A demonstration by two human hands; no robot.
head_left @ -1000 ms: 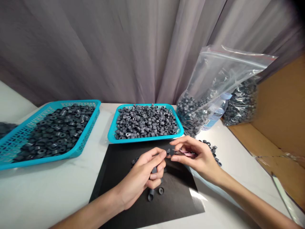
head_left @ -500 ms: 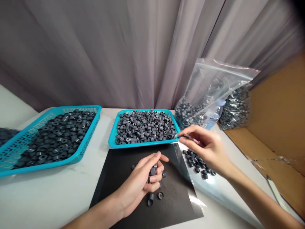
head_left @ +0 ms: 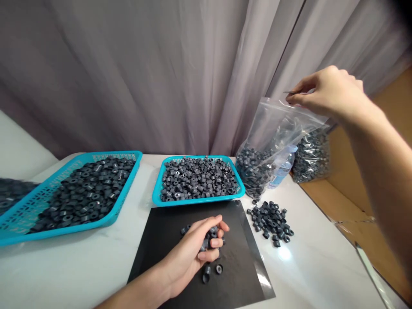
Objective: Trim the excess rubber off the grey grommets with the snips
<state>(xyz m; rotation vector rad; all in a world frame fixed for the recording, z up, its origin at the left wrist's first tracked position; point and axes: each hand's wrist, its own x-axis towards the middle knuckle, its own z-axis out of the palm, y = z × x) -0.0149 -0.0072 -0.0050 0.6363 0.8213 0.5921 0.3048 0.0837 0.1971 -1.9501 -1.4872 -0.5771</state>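
Two teal trays [head_left: 122, 212] heaped with grey rings, set behind black mat [head_left: 167, 253]. Left hand [head_left: 193, 251] curled around several rings [head_left: 210, 238] over mat. Right hand [head_left: 328, 92] raised, pinching thin tool [head_left: 290, 92] above clear bag [head_left: 273, 141]. Loose ring pile [head_left: 270, 216] beside mat.

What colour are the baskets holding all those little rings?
The baskets are bright turquoise blue, clearest in the head view.

Counting it up: two hands, left [head_left: 193, 253] and right [head_left: 325, 92]. Two turquoise trays [head_left: 198, 200] [head_left: 106, 221], two clear bags [head_left: 273, 141] [head_left: 313, 156], one black mat [head_left: 161, 249], two loose rings [head_left: 212, 271] just beside the left hand.
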